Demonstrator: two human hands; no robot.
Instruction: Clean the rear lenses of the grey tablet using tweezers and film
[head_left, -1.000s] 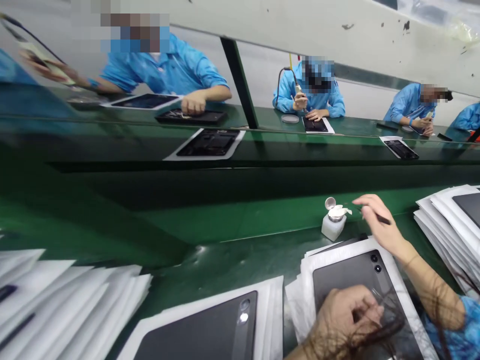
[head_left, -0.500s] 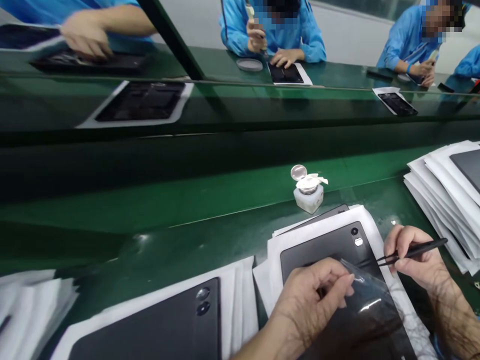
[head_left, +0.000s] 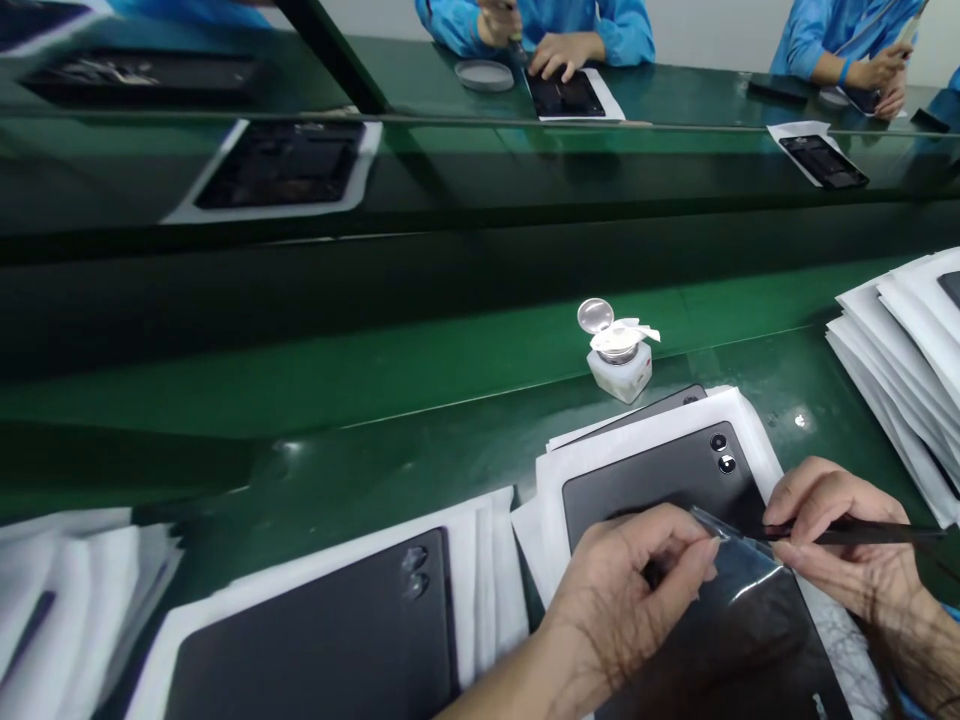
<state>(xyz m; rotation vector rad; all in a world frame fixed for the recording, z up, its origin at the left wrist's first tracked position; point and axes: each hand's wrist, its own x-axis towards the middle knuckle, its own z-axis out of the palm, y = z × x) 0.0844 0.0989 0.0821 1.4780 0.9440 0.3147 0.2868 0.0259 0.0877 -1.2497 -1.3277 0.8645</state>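
A dark tablet back cover point(head_left: 645, 470) with two round camera rings lies on white sheets in front of me. My left hand point(head_left: 637, 570) pinches the edge of a clear plastic film point(head_left: 750, 575) lifted over the cover. In my right hand point(head_left: 840, 530) are black tweezers point(head_left: 877, 532), held nearly level. Their tips are hard to make out by the film's upper edge; I cannot tell whether they grip it. Behind the cover stands a small white dispenser bottle point(head_left: 621, 375), its round lid raised and white wipe material on top.
To the left, another dark tablet cover point(head_left: 322, 640) rests on stacked white sheets. More white sheets point(head_left: 900, 350) are piled at right, others point(head_left: 67, 600) at far left. Beyond a green ledge, a co-worker's hand point(head_left: 562, 52) rests on a dark tablet part point(head_left: 566, 95).
My right hand has brought the tweezers closer to the film, and they now lie flatter. My left hand still holds the film. The view has tipped downward.
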